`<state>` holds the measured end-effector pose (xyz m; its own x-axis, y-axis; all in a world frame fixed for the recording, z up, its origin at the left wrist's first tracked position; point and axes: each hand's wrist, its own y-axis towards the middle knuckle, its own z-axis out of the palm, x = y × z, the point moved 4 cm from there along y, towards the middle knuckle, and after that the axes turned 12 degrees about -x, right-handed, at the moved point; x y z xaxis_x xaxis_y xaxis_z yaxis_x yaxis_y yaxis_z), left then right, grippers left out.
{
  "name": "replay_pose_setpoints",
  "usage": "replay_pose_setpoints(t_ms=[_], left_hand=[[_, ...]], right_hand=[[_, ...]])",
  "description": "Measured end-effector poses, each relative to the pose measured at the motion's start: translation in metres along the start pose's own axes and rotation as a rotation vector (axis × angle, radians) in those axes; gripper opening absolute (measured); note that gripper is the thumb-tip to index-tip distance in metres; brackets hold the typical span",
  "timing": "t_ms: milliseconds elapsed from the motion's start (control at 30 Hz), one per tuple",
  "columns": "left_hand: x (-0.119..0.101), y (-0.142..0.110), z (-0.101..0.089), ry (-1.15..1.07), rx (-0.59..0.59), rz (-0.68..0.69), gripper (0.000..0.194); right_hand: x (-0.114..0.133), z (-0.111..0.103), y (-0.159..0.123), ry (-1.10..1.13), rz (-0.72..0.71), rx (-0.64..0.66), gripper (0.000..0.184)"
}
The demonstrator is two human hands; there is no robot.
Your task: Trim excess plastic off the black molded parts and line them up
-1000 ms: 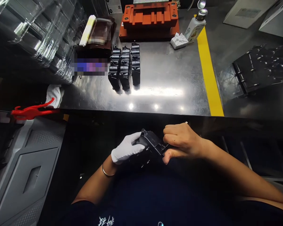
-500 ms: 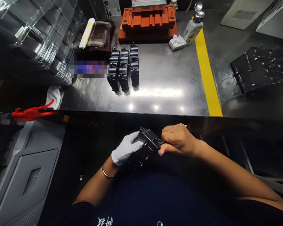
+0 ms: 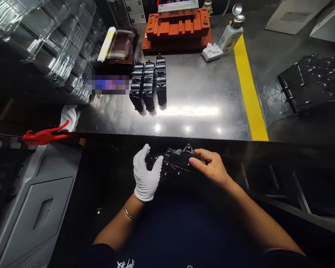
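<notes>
A black part point(image 3: 178, 162) sits low in the middle of the frame, just under the near edge of the table point(image 3: 195, 108). It is up in the air, over the dark lap, not on the table. The right hand point(image 3: 210, 169) is bare and pinches the right end of the part with its fingertips. The left hand point(image 3: 145, 176) wears a white glove. Its fingers are spread and curl by the left end of the part. I cannot tell if the glove really grips it or only touches it.

That could be a problem. If only the bare fingertips hold the part, it may tip and slip down into the dark gap under the table, where it is hard to find. The glove is smooth cloth, so the part may slide on it too. The part has small pegs that stick out, and a hard squeeze or a bump on the table edge might bend one.

In the upper middle of the frame, a row of black parts point(image 3: 149, 85) stands on the table, well apart from the hands.
</notes>
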<state>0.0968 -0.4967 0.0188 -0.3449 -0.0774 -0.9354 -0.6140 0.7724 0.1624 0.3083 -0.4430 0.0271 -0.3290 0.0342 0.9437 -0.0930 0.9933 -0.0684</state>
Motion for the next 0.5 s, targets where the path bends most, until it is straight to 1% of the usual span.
replay_pose_setpoints(t_ms=[33, 67, 100, 133, 167, 200, 233, 300, 333, 400, 467, 500], left_hand=[[0.006, -0.004, -0.002, -0.1, -0.094, -0.123, 0.068], [0.011, -0.009, 0.001, -0.232, -0.096, -0.279, 0.071], [0.014, -0.015, 0.006, -0.382, -0.018, -0.454, 0.068], [0.015, -0.021, 0.014, -0.533, 0.1, -0.623, 0.06], [0.013, -0.026, 0.02, -0.665, 0.205, -0.768, 0.052], [0.011, -0.03, 0.023, -0.766, 0.263, -0.874, 0.045], [0.009, -0.033, 0.025, -0.834, 0.272, -0.946, 0.04], [0.008, -0.033, 0.024, -0.88, 0.203, -1.04, 0.03], [0.009, -0.034, 0.024, -0.871, 0.171, -1.094, 0.025], [0.011, -0.036, 0.024, -0.854, 0.168, -1.233, 0.019], [0.011, -0.039, 0.024, -0.876, 0.216, -1.365, 0.02], [0.01, -0.04, 0.024, -0.896, 0.241, -1.411, 0.022]], right_hand=[[-0.005, -0.001, -0.001, 0.046, 0.035, -0.089, 0.035], [-0.009, 0.0, -0.004, 0.093, 0.066, -0.154, 0.037], [-0.012, 0.003, -0.006, 0.137, 0.09, -0.19, 0.039], [-0.015, 0.009, -0.01, 0.168, 0.109, -0.195, 0.041], [-0.017, 0.016, -0.013, 0.183, 0.124, -0.181, 0.042], [-0.018, 0.025, -0.017, 0.186, 0.131, -0.152, 0.042], [-0.019, 0.033, -0.021, 0.182, 0.128, -0.11, 0.042], [-0.019, 0.047, -0.027, 0.186, 0.098, -0.037, 0.04], [-0.02, 0.051, -0.029, 0.2, 0.088, -0.035, 0.04], [-0.023, 0.051, -0.029, 0.24, 0.088, -0.108, 0.038], [-0.024, 0.046, -0.026, 0.258, 0.064, -0.192, 0.035], [-0.023, 0.044, -0.024, 0.245, 0.022, -0.203, 0.034]])
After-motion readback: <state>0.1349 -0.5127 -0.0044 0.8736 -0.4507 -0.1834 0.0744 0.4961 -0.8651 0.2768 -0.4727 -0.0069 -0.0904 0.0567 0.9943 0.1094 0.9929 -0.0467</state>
